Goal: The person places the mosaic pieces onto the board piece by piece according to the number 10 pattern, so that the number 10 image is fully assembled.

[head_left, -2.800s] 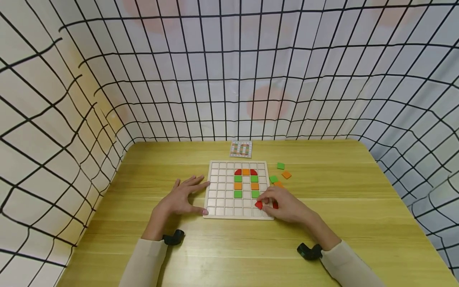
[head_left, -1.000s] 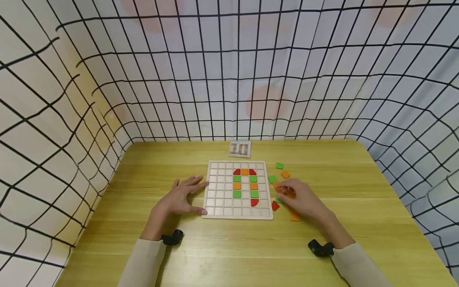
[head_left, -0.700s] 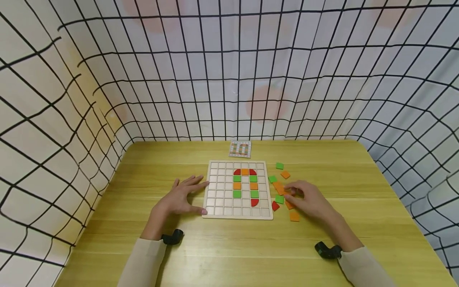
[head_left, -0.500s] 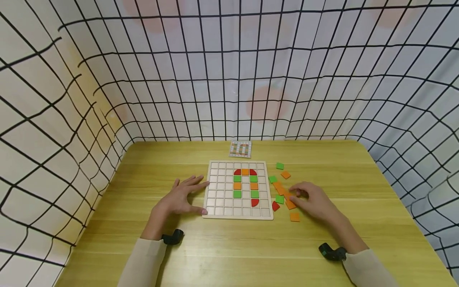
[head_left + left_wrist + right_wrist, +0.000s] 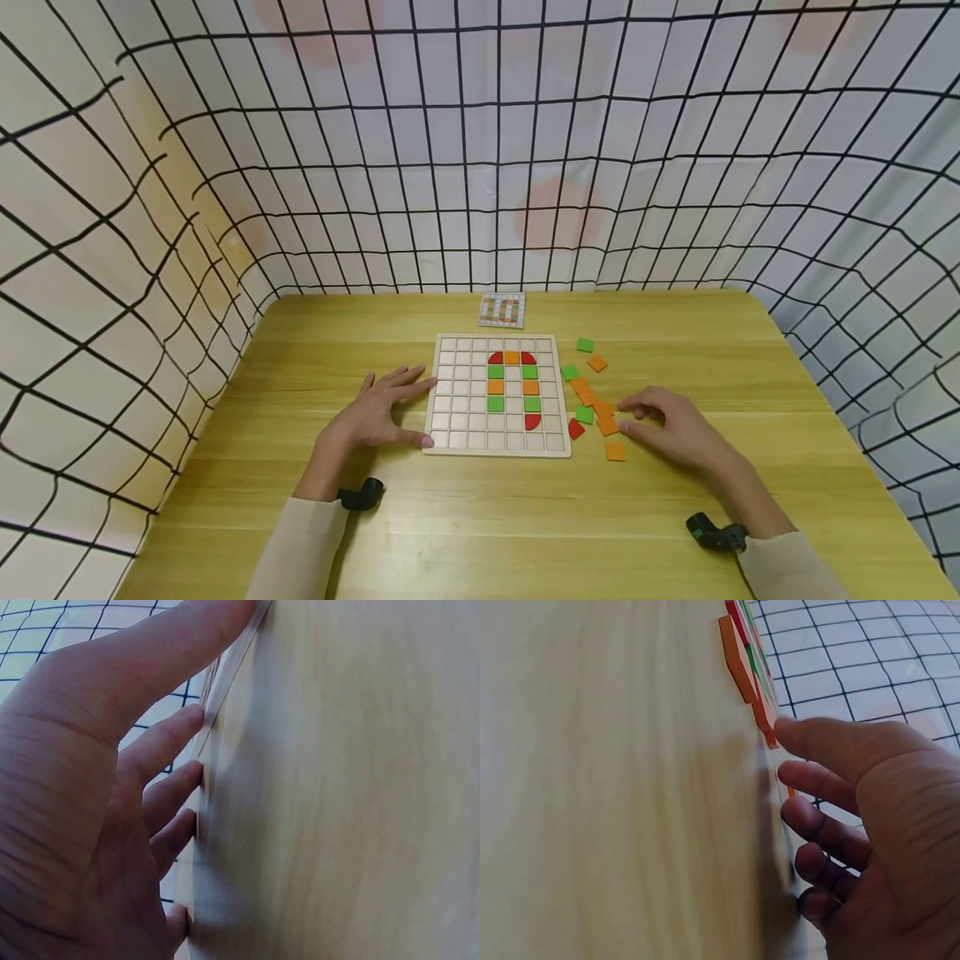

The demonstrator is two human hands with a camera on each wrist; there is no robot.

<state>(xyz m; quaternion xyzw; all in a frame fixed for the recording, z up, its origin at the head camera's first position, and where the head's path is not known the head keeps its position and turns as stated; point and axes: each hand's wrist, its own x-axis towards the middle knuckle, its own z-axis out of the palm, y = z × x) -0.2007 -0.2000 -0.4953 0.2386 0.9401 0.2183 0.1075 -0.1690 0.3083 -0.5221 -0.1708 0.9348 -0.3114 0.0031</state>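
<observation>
My left hand (image 5: 372, 414) lies spread on the table, thumb and a fingertip at the left edge of the wooden grid board (image 5: 468, 440). In the left wrist view its fingers (image 5: 171, 793) stretch apart along that edge. An arch of red, orange and green tiles sits in the board's squares, with a red quarter-round tile (image 5: 532, 422) at the lower end of its right leg. My right hand (image 5: 678, 429) rests right of the loose orange tiles (image 5: 607, 425), holding nothing, fingers loosely bent. The right wrist view has its thumb tip beside an orange tile (image 5: 736, 661).
Another red tile (image 5: 576, 429) and a green tile (image 5: 584, 414) lie by the board's right edge, with more green and orange tiles farther back. A small pattern card (image 5: 502, 310) lies behind the board. A grid-patterned curtain (image 5: 480, 167) closes off the table's back and sides.
The red quarter-round tile that my right hand pinched now lies in the board. That hand has moved right, past the loose tiles, uncovering them. My left hand has stayed in place.
</observation>
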